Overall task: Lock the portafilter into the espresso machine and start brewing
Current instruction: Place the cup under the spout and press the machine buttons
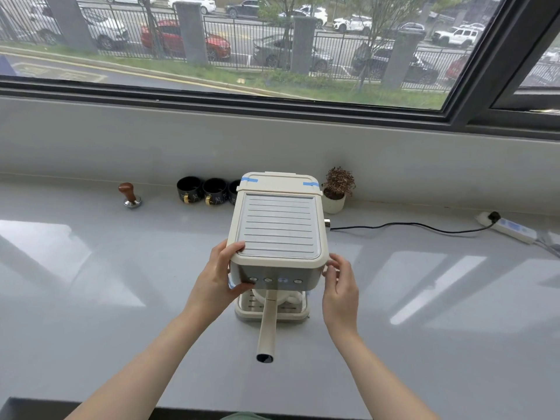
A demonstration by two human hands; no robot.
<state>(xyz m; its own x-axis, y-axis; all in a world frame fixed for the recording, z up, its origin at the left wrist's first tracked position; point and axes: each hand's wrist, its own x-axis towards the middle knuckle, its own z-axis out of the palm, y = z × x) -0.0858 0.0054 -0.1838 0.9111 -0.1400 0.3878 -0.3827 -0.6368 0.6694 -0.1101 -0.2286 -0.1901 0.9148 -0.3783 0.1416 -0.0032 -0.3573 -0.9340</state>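
A cream espresso machine (277, 225) stands in the middle of the grey counter (91, 283). Its front panel carries a row of round buttons (275, 280), one lit blue. The portafilter (267, 322) sits under the front, its long cream handle pointing straight toward me over the drip tray (242, 310). My left hand (219, 277) grips the machine's front left corner, fingers on top and thumb by the leftmost button. My right hand (339, 280) is at the front right corner, fingertips touching the side by a small knob.
A wooden-handled tamper (130, 195) stands at the back left. Black cups (201, 190) lie on their sides behind the machine, a small potted plant (336, 189) at its right. A black cord (409, 225) runs to a power strip (512, 227) at far right.
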